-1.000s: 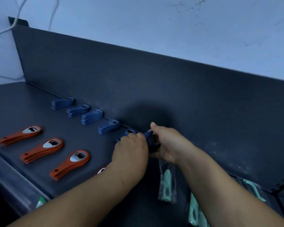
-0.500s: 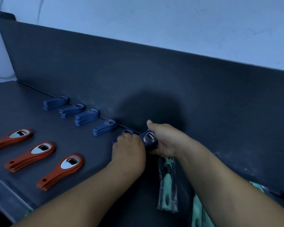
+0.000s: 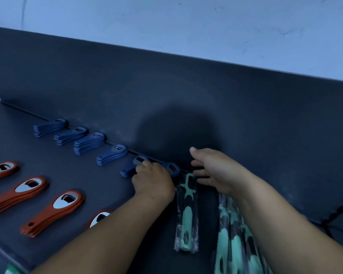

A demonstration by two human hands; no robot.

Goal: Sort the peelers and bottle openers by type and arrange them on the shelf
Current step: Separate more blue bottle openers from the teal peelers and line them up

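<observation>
Blue bottle openers lie in small stacks (image 3: 89, 142) along the back wall of the dark shelf (image 3: 18, 139). My left hand (image 3: 153, 181) is curled over the two rightmost blue stacks, gripping the blue bottle openers (image 3: 129, 168). The head of one blue opener (image 3: 173, 169) pokes out to the right of that hand. My right hand (image 3: 212, 171) hovers just beside it with fingers spread, holding nothing. Orange bottle openers (image 3: 53, 212) sit in a front row at the left. A mint-green peeler in a clear bag (image 3: 186, 214) lies below the hands.
More bagged green peelers (image 3: 232, 244) lie under my right forearm. The shelf's upright back panel (image 3: 186, 95) stands right behind the hands, with a pale wall above it. One orange opener (image 3: 99, 216) is half hidden by my left forearm. The shelf's front edge runs along the lower left.
My right hand has let go of the blue opener and opened, drawing slightly right. The left hand stays on the blue stacks. The camera has shifted a little to the right.
</observation>
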